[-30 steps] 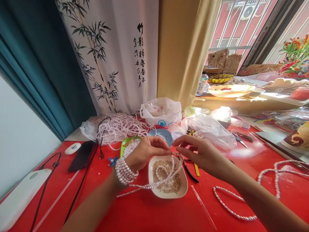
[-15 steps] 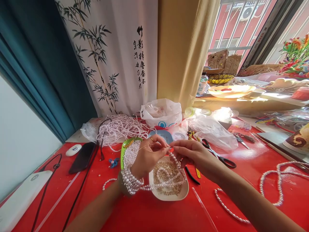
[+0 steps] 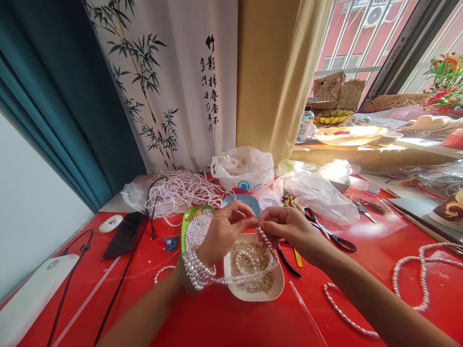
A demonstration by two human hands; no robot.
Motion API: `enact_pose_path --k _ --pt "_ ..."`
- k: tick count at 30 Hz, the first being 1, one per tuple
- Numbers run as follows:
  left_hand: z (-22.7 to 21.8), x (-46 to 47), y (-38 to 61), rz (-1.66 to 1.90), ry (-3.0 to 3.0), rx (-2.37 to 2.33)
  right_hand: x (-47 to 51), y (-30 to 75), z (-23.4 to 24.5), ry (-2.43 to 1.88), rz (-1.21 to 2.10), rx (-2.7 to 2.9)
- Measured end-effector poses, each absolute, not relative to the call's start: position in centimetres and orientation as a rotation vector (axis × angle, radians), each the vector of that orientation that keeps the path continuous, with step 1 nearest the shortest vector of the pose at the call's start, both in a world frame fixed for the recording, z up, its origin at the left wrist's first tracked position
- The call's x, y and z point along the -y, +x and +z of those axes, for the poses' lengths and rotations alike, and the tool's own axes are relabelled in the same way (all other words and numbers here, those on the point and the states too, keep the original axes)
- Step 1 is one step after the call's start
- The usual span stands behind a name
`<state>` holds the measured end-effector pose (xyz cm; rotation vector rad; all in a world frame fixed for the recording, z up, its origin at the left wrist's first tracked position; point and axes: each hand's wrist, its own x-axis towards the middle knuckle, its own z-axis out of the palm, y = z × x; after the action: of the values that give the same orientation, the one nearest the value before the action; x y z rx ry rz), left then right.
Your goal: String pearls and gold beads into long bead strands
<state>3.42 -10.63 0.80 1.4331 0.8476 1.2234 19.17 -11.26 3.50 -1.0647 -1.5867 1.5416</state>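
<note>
Over a white dish (image 3: 255, 296) of small gold beads, my two hands meet fingertip to fingertip. My left hand (image 3: 224, 233) is closed in a pinch, with a fine thread trailing by its fingers. Pearl bead strands (image 3: 197, 270) wrap several times round the left wrist and run across to the right. My right hand (image 3: 294, 231) pinches the top end of a pearl bead string (image 3: 266, 241), which curves down below the fingers. The exact point held is hidden between the fingertips. A green tray (image 3: 185, 222) of loose white pearl beads lies beside my left hand.
Scissors (image 3: 342, 244) and black-tipped pliers (image 3: 289, 264) lie right of the dish. Behind are a heap of pearl strands (image 3: 184, 190), a blue dish (image 3: 255, 205) and a plastic bag (image 3: 243, 168). A phone (image 3: 125, 236) and cables lie left. More pearl strings (image 3: 422, 274) lie right.
The fingertips have drawn closer together, and both hands sit slightly further right in the picture. The whole view has shifted a little; the hold looks the same.
</note>
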Motion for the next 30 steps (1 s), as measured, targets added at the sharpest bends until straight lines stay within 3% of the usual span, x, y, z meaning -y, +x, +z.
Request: enact_pose_path --k 4,9,11,13,18,25,27,30 --pt "0.6 10.7 3.5 1.096 1.376 -0.817 11.1 18.9 3.4 -1.151 1.231 1.811" --pt "0.4 10.3 3.4 1.008 1.351 -0.74 10.9 18.9 3.6 -1.275 0.063 2.207" --pt "0.4 10.1 3.4 1.013 1.368 -0.764 10.8 19.1 3.8 -1.196 -0.246 2.278" --pt "0.5 10.1 3.3 1.027 1.377 -0.797 10.7 19.2 3.9 -1.16 -0.277 2.29" --pt "0.5 10.1 3.2 1.061 1.4 -0.812 10.3 19.3 3.8 -1.111 0.343 2.343" --pt "0.5 10.1 2.8 1.069 1.445 -0.808 7.9 22.4 2.9 -1.534 -0.794 2.354" --pt "0.7 10.1 2.6 1.087 1.449 -0.824 7.7 23.5 3.1 -1.709 -0.766 2.371" --pt "0.9 10.2 2.6 1.092 1.458 -0.863 8.7 23.4 3.9 -1.608 -0.318 2.439"
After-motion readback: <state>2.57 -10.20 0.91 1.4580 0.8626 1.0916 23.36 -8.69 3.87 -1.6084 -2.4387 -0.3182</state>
